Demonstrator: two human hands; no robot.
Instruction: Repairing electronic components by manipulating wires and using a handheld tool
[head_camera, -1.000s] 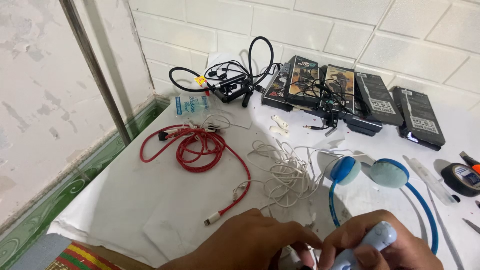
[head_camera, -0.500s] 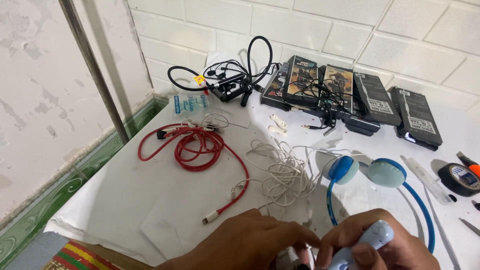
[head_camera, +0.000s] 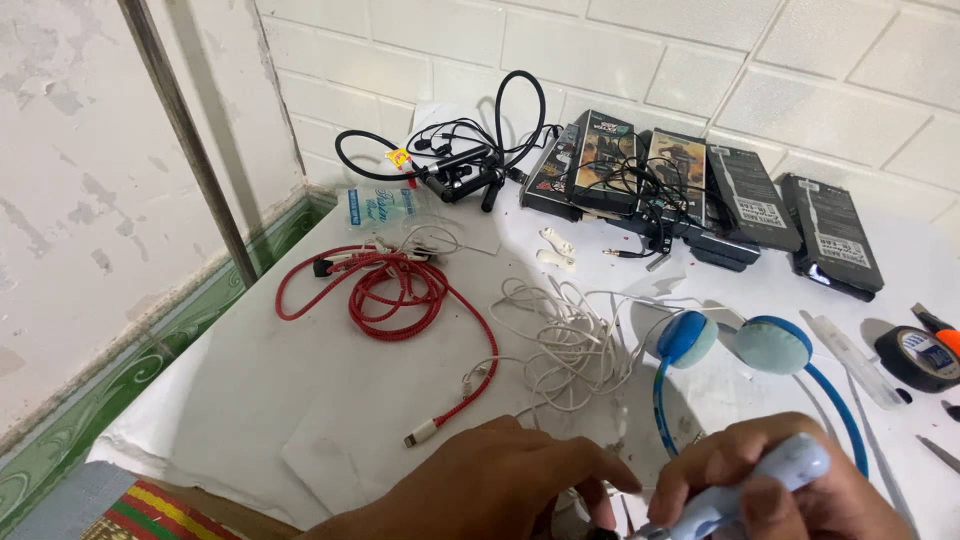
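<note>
At the bottom edge of the head view my right hand (head_camera: 790, 495) grips a small pale blue oblong device (head_camera: 750, 490), thumb pressed on top. My left hand (head_camera: 480, 490) sits beside it, fingers curled together with their tips at the device's lower end; what they pinch is hidden. Blue headphones (head_camera: 740, 350) lie just beyond my right hand. A tangle of white cable (head_camera: 560, 340) lies beyond my left hand.
A coiled red cable (head_camera: 390, 290) lies left of centre on the white table sheet (head_camera: 240, 400). Black cables and earphones (head_camera: 460, 165) and several dark boxes (head_camera: 700, 190) line the tiled wall. A black tape roll (head_camera: 915, 357) and small tools sit at the right edge.
Both hands stay together at the bottom edge with the pale blue device; my left fingers have shifted slightly around its end. Nothing on the table has moved.
</note>
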